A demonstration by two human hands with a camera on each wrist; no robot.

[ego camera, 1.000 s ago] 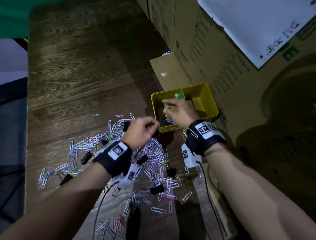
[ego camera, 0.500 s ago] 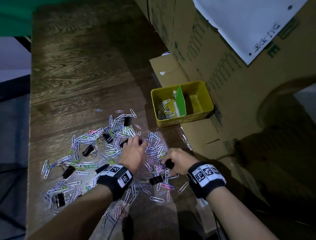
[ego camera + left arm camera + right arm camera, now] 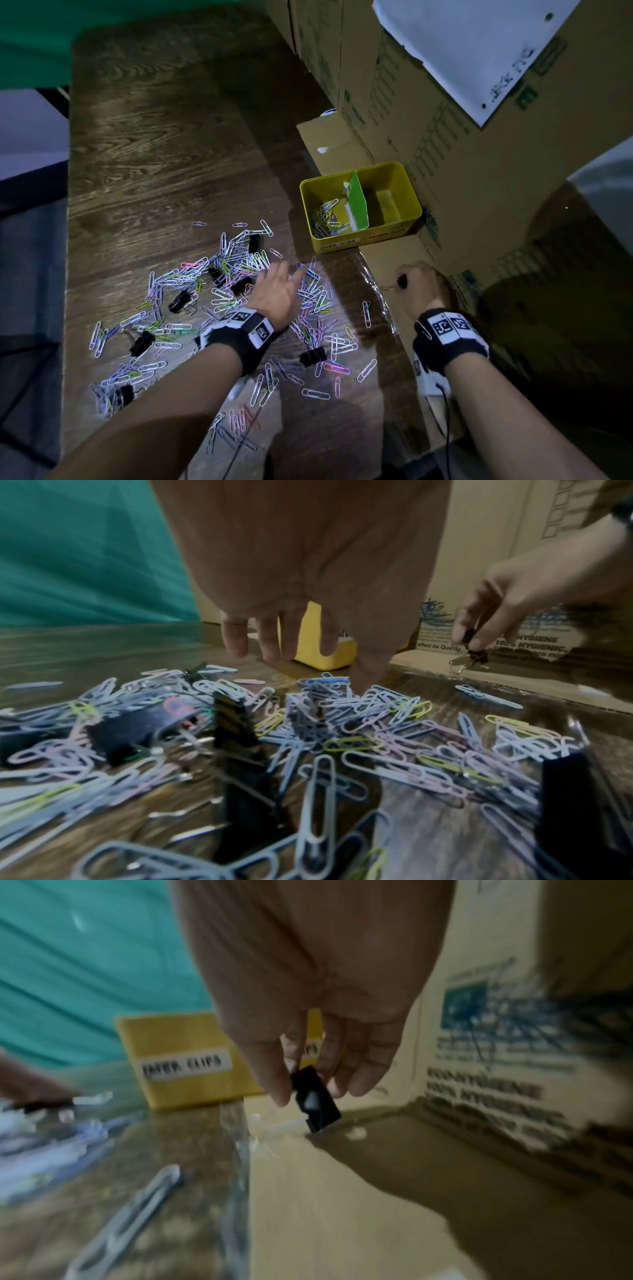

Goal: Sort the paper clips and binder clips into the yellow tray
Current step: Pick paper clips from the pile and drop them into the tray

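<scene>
A yellow tray (image 3: 390, 233) with a green divider (image 3: 358, 202) stands at the back right; several paper clips (image 3: 329, 219) lie in its left compartment. Pastel paper clips (image 3: 236, 284) and black binder clips (image 3: 180, 301) are scattered over the wooden table. My left hand (image 3: 281, 284) hovers over the pile with fingers spread, the thumb (image 3: 368, 674) touching clips. My right hand (image 3: 416, 284) pinches a black binder clip (image 3: 315, 1099) between thumb and fingers, above the flat cardboard in front of the tray. The same clip (image 3: 474, 653) shows in the left wrist view.
Stacked cardboard boxes (image 3: 445, 144) wall off the right side, with a flat cardboard flap (image 3: 387, 267) under my right hand. A white sheet (image 3: 462, 44) hangs on the boxes. A green cloth (image 3: 34, 44) lies at the far left. The table's (image 3: 154, 154) far half is bare wood.
My right hand left the tray, dropped to the pile, and now carries a black binder clip rightwards over the cardboard. My left hand came down and spread its fingers over the clips.
</scene>
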